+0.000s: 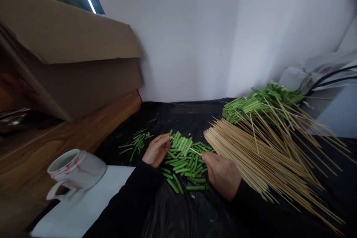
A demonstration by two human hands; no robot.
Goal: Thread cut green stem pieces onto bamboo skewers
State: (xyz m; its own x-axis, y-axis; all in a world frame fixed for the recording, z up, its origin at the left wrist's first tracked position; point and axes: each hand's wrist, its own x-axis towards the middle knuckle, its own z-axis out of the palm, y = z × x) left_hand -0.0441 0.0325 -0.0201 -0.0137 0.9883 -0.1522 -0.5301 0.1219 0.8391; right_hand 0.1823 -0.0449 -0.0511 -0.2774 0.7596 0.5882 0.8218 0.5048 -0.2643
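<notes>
the left hand (156,151) has its thumb and fingers pinched on the left end of a row of cut green bean pieces (182,144), set side by side on a bamboo skewer (196,151); whether bean or skewer tip sits in that pinch is too small to tell. the right hand (223,174) is clamped on the skewer's bare right end. the row hangs between both hands, over a loose pile of green bean pieces (196,171) on a black plastic sheet (175,113). a small scatter of thin bean pieces (138,140) lies left of the left hand. beside the right hand lies a bundle of bamboo skewers (251,148), with a heap of skewered green beans (248,107) behind it. at far left are a red-streaked white mug (89,167) and a cardboard box (89,44)
</notes>
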